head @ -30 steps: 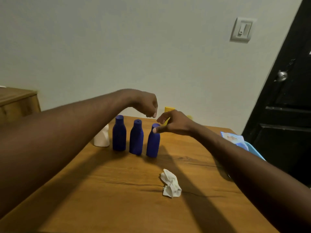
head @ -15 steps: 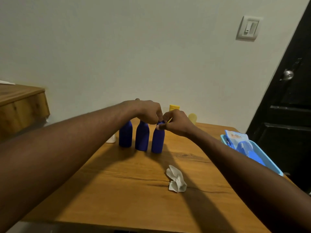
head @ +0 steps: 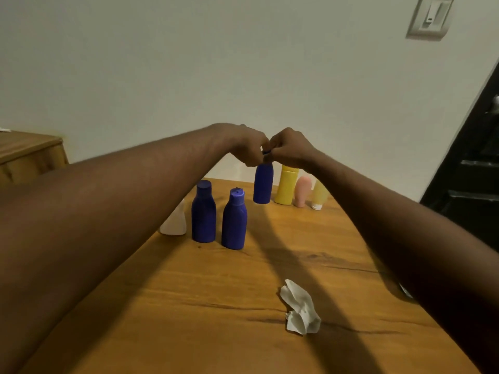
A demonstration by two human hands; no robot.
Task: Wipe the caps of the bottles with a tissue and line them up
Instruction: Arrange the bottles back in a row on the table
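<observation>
At table [head: 189, 292] | blue bottles [head: 203, 217] [head: 234, 225] [head: 263, 184] 3 | tissue [head: 301, 309] 1 | hands [head: 248, 147] [head: 293, 149] 2, gripping cap [head: 266, 151]

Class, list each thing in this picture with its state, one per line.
Held blue bottle: upright.
Left grip: pinches its cap.
Right grip: pinches its cap.
Left blue bottle: standing, capped.
Middle blue bottle: standing, capped.
Yellow bottle: standing.
Tissue: crumpled, on the table.
</observation>
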